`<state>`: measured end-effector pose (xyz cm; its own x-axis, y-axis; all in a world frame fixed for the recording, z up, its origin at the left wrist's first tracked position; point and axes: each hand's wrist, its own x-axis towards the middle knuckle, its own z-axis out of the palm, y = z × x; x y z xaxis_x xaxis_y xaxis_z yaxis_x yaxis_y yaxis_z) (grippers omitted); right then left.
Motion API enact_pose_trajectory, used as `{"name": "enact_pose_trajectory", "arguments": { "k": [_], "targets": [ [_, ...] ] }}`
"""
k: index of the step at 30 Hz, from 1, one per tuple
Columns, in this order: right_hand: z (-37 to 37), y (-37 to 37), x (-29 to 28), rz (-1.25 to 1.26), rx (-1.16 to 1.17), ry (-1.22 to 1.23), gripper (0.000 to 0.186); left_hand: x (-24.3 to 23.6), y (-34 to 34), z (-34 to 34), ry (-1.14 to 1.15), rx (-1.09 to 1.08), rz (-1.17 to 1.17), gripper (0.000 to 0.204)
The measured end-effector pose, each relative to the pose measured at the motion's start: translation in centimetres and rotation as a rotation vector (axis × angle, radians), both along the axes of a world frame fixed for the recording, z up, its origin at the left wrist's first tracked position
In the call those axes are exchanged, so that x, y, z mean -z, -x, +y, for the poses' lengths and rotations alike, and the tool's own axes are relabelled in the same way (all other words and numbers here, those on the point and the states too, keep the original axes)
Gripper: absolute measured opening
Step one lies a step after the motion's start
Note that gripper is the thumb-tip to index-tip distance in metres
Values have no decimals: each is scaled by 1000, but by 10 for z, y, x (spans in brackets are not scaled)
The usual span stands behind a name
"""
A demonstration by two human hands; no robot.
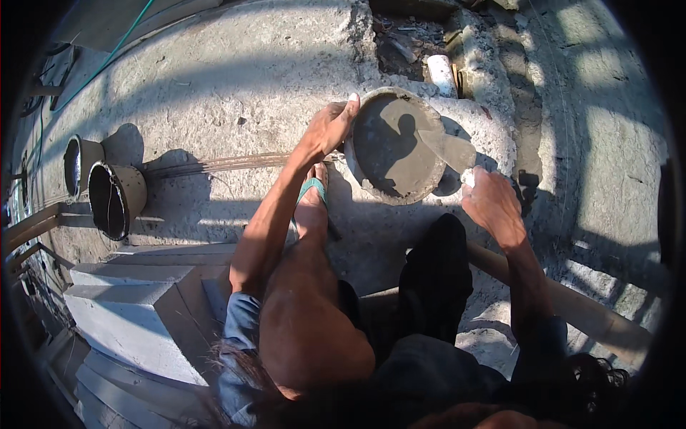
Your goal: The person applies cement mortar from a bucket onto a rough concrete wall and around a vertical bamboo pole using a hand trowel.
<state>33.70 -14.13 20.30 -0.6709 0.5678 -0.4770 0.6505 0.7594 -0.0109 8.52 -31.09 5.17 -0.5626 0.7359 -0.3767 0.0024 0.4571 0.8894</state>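
Note:
Grey wet mortar point(386, 146) fills a round bucket point(369, 187) whose rim is crusted with cement. At its left side my left hand point(332, 129) grips the rim, thumb toward the top edge. Closed around the pale handle of a trowel point(451, 150) is my right hand point(494, 206), to the right of the bucket. The trowel's grey blade reaches over the right rim, its tip above the mortar. Dark shadows fall across the mortar's surface. What the fingers do below the left rim is hidden.
Two more buckets point(130, 191) lie tipped or lean at the left. Pale blocks point(136, 314) are stacked at the lower left. Thin rods point(221, 164) run along the rough floor. A white pipe piece point(441, 75) stands beyond the bucket, beside a debris-filled pit. A long pole point(586, 311) lies at the right.

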Motion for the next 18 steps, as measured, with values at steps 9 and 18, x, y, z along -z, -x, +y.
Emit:
{"name": "enact_pose_trajectory", "arguments": {
  "k": [9, 18],
  "targets": [
    [-12, 17, 64, -66, 295, 667, 23, -16, -46, -14, -163, -81, -64, 71],
    [-23, 3, 76, 38, 645, 1146, 20, -30, -53, -29, -106, -129, -308, 93]
  ]
}}
